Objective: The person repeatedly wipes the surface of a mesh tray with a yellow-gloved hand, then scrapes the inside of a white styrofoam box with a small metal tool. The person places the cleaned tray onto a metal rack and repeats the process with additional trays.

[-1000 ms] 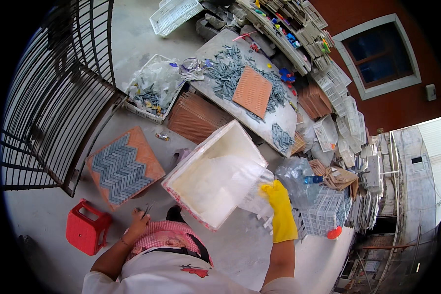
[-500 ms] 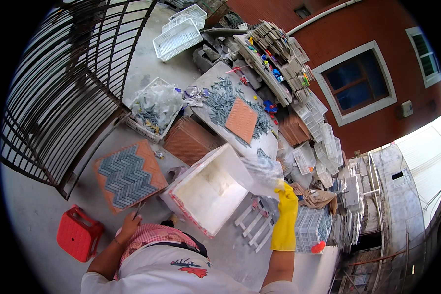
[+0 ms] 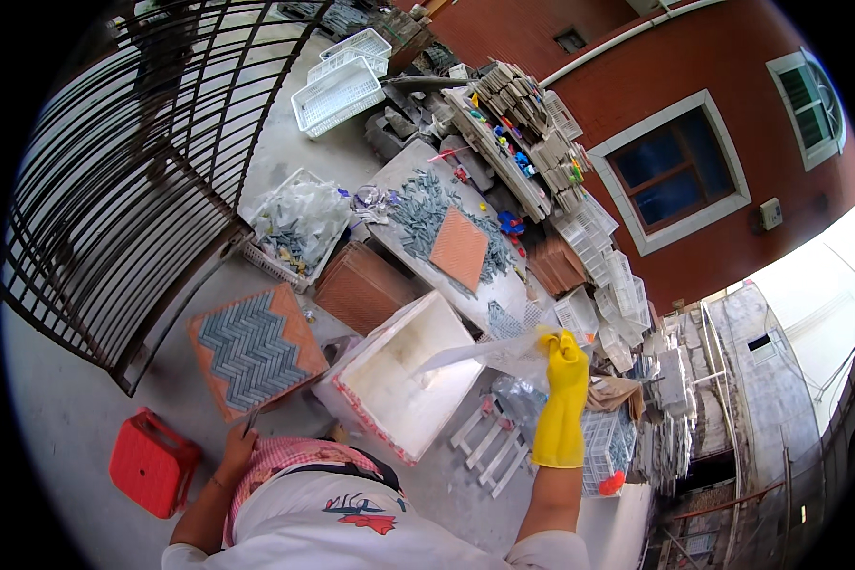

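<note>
My right hand point(image 3: 565, 366), in a yellow rubber glove, is closed on the edge of a translucent mesh sheet point(image 3: 494, 351). The sheet stretches leftward, its far end over the opening of a white foam box point(image 3: 423, 347). My bare left hand point(image 3: 237, 448) grips a thin dark tool point(image 3: 251, 422); its exact kind is too small to make out. The tool's tip is by the lower edge of an orange patterned board point(image 3: 299, 318). Grey strip tiles point(image 3: 255, 350) lie on that board in a herringbone pattern.
A red plastic stool point(image 3: 152, 464) stands at left, below a dark metal grille point(image 3: 176, 171). Ahead, a table point(image 3: 389, 171) bears loose grey strips and another orange board point(image 3: 459, 249). Stacked orange boards point(image 3: 363, 287) lean behind the box. A slatted white stand point(image 3: 492, 446) is at right.
My right hand has risen a little, and the mesh sheet has swung left across the foam box's opening. My left hand stays by the board with the tool.
</note>
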The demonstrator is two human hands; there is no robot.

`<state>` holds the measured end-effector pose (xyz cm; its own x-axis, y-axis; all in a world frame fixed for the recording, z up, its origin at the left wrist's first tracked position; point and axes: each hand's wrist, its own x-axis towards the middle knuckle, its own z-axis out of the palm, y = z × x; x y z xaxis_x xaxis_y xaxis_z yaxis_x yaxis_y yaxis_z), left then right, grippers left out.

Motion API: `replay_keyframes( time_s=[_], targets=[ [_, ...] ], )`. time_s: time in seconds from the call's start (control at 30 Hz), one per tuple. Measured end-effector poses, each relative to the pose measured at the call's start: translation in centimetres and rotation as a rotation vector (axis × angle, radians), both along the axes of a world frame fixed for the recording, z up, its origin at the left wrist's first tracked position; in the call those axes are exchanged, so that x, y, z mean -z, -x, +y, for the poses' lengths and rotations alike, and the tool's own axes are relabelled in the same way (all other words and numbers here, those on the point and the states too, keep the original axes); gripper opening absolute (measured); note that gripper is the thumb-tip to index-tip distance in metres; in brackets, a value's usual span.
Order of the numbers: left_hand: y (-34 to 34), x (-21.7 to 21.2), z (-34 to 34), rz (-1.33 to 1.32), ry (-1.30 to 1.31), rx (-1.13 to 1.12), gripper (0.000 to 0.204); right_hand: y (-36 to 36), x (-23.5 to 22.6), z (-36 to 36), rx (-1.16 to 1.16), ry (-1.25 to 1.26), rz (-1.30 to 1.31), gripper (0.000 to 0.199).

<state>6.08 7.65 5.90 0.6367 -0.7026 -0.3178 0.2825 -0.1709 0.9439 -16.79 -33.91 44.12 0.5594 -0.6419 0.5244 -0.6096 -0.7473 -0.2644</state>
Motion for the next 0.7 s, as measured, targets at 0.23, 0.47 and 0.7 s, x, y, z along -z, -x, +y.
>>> replay_keyframes(
  time_s=[0.23, 0.47, 0.7],
  targets=[
    [-0.5, -0.5, 1.7, 0.069, -0.023, -0.111, 0.015, -5.0, -2.6, 3.9, 0.015, -0.016, -0.030, 0.017],
    [-0.6, 1.4, 2.9, 0.145, -0.077, -0.141, 0.019, -4.0, -0.5, -0.6, -0.120, -0.169, -0.222, 0.015],
    [-0.5, 2.3, 3.3, 0.076, -0.119, -0.135, 0.023, -1.9, 2.5, -3.6, -0.126, -0.634, -0.554, 0.014]
  ],
)
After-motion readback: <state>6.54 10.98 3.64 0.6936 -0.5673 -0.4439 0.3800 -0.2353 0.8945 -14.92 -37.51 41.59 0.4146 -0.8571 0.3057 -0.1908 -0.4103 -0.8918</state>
